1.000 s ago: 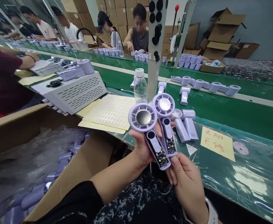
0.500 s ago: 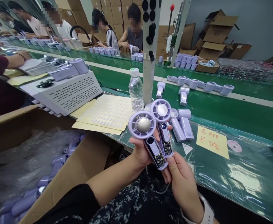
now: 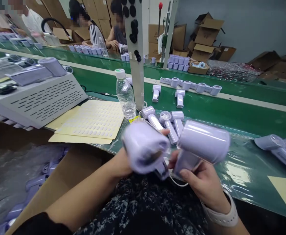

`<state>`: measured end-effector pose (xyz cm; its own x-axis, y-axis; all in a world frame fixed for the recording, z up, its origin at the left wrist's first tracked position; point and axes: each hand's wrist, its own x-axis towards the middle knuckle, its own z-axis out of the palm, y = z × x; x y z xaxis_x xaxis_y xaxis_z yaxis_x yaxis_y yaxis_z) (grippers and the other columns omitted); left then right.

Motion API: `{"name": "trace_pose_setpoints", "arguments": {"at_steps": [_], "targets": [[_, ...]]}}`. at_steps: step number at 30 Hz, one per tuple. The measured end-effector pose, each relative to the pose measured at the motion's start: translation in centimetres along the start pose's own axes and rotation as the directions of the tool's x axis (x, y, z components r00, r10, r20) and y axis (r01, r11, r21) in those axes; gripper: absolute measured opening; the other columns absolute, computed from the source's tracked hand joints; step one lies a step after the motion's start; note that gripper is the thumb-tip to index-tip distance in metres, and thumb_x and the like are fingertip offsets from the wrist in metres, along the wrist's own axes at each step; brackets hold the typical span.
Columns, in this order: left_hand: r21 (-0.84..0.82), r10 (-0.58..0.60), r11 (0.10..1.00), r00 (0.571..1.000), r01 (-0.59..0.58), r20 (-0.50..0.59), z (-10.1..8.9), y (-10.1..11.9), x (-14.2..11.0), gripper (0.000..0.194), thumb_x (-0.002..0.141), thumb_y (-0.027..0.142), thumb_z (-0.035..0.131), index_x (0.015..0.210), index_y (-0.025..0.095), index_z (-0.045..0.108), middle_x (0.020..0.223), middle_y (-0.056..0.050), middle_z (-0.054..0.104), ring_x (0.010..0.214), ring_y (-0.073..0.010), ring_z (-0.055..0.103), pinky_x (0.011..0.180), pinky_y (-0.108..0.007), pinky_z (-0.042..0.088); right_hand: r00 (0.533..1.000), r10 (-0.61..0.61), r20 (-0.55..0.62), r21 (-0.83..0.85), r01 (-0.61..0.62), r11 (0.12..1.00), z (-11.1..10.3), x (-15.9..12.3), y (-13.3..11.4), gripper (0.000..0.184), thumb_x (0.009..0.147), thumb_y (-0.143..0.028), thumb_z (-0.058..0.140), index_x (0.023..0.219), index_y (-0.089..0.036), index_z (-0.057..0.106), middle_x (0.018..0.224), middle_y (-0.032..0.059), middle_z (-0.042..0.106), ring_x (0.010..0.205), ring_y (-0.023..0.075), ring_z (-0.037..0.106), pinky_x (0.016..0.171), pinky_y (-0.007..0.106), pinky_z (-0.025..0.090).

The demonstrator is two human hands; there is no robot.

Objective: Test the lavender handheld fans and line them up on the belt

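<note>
My left hand (image 3: 123, 163) is closed on a lilac handheld fan (image 3: 143, 140), which is tilted and smeared by motion; the fan's head covers most of the fingers. In my right hand (image 3: 205, 182) is a second lilac handheld fan (image 3: 204, 140), gripped by its handle, with the smooth side of its barrel-shaped head facing up. A white cable (image 3: 178, 184) loops below the two fans. Just beyond my hands, several more lilac fans (image 3: 171, 130) lie on the green bench.
A water bottle (image 3: 125, 98) stands beside a white post (image 3: 136, 75). Sticker sheets (image 3: 91, 120) and a slotted grey box (image 3: 52, 98) are to the left. An open carton (image 3: 79, 182) holds more fans. Further fans (image 3: 280, 150) lie right. People work across the conveyor (image 3: 206, 104).
The two fans, held side by side with their circuit boards facing me, are now apart and turned over. The right hand has gone from the handle ends to gripping one fan. The view has shifted right.
</note>
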<state>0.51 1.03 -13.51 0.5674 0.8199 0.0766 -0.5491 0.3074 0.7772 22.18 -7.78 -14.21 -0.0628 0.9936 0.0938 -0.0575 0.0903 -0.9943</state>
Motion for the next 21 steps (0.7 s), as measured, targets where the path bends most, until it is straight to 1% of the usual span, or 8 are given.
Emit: {"name": "trace_pose_setpoints", "arguments": {"at_steps": [2, 4, 5, 8, 11, 16, 19, 21], "targets": [[0.01, 0.052, 0.999, 0.997, -0.051, -0.064, -0.8, 0.0, 0.7, 0.053, 0.073, 0.046, 0.088, 0.116, 0.02, 0.072, 0.098, -0.009, 0.077, 0.096, -0.025, 0.072, 0.1, -0.044, 0.056, 0.987, 0.062, -0.151, 0.042, -0.056, 0.998, -0.4, -0.1, 0.7, 0.03, 0.085, -0.039, 0.082, 0.107, -0.025, 0.069, 0.093, 0.0042, 0.07, 0.083, 0.0228, 0.067, 0.077, 0.038, 0.057], [-0.017, 0.068, 0.997, 0.987, -0.071, -0.144, -1.4, -0.3, 1.4, 0.057, 0.078, 0.059, 0.08, 0.118, 0.02, 0.068, 0.089, -0.004, 0.072, 0.084, -0.02, 0.069, 0.094, -0.044, 0.059, 0.945, 0.142, -0.295, 0.095, -0.119, 0.988, -1.0, 0.1, 1.1, 0.038, 0.08, -0.04, 0.086, 0.109, -0.026, 0.068, 0.088, 0.0008, 0.068, 0.076, 0.0189, 0.063, 0.072, 0.034, 0.055], [-0.041, 0.056, 0.997, 0.984, -0.064, -0.168, -1.5, -0.5, 1.6, 0.061, 0.076, 0.06, 0.082, 0.119, 0.02, 0.066, 0.088, -0.003, 0.07, 0.081, -0.0188, 0.067, 0.09, -0.043, 0.061, 0.931, 0.182, -0.317, 0.151, -0.14, 0.979, -1.2, 0.2, 1.1, 0.039, 0.079, -0.043, 0.086, 0.11, -0.026, 0.067, 0.088, 0.0004, 0.067, 0.075, 0.018, 0.062, 0.071, 0.033, 0.055], [-0.089, 0.031, 0.995, 0.99, -0.044, -0.139, -0.9, -1.2, 1.6, 0.065, 0.068, 0.039, 0.092, 0.122, 0.022, 0.06, 0.091, -0.001, 0.066, 0.08, -0.0163, 0.063, 0.077, -0.036, 0.061, 0.953, 0.192, -0.232, 0.352, -0.102, 0.93, -1.3, 0.0, 0.3, 0.036, 0.086, -0.049, 0.077, 0.112, -0.027, 0.069, 0.099, 0.003, 0.068, 0.086, 0.02, 0.065, 0.08, 0.035, 0.058], [-0.099, 0.03, 0.994, 0.997, -0.037, -0.071, 0.7, -1.7, 0.7, 0.055, 0.069, 0.016, 0.087, 0.115, 0.024, 0.059, 0.088, 0.002, 0.063, 0.076, -0.0127, 0.06, 0.068, -0.027, 0.056, 0.986, 0.087, -0.145, 0.372, -0.027, 0.928, -0.8, -0.8, -0.7, 0.027, 0.093, -0.044, 0.071, 0.115, -0.028, 0.071, 0.108, 0.005, 0.069, 0.091, 0.02, 0.066, 0.08, 0.033, 0.058], [-0.133, -0.04, 0.99, 0.997, 0.048, 0.063, 2.3, -2.3, -0.3, 0.049, 0.075, 0.019, 0.08, 0.119, 0.021, 0.058, 0.095, 0.0, 0.061, 0.074, -0.0133, 0.063, 0.063, -0.027, 0.053, 0.993, 0.026, -0.113, 0.313, 0.011, 0.95, -0.2, -1.5, 0.0, 0.024, 0.098, -0.039, 0.068, 0.119, -0.028, 0.069, 0.111, 0.0054, 0.069, 0.084, 0.0163, 0.066, 0.075, 0.028, 0.057], [-0.105, -0.042, 0.993, 0.998, 0.048, 0.057, 2.2, -2.6, -0.5, 0.048, 0.076, 0.018, 0.078, 0.118, 0.021, 0.057, 0.095, 0.001, 0.06, 0.071, -0.0121, 0.063, 0.061, -0.026, 0.053, 0.991, 0.048, -0.124, 0.313, -0.007, 0.95, 0.4, -1.4, 1.1, 0.018, 0.099, -0.038, 0.066, 0.114, -0.028, 0.068, 0.103, 0.0022, 0.066, 0.077, 0.0136, 0.063, 0.069, 0.025, 0.055], [-0.091, -0.056, 0.994, 0.997, 0.06, 0.05, 2.0, -2.8, -0.6, 0.048, 0.076, 0.018, 0.077, 0.119, 0.021, 0.056, 0.095, 0.001, 0.06, 0.072, -0.0126, 0.062, 0.062, -0.027, 0.054, 0.99, 0.094, -0.109, 0.321, -0.054, 0.946, 0.7, -1.3, 1.6, 0.021, 0.099, -0.039, 0.067, 0.117, -0.027, 0.065, 0.1, 0.0018, 0.066, 0.077, 0.0136, 0.062, 0.07, 0.026, 0.056]]}}
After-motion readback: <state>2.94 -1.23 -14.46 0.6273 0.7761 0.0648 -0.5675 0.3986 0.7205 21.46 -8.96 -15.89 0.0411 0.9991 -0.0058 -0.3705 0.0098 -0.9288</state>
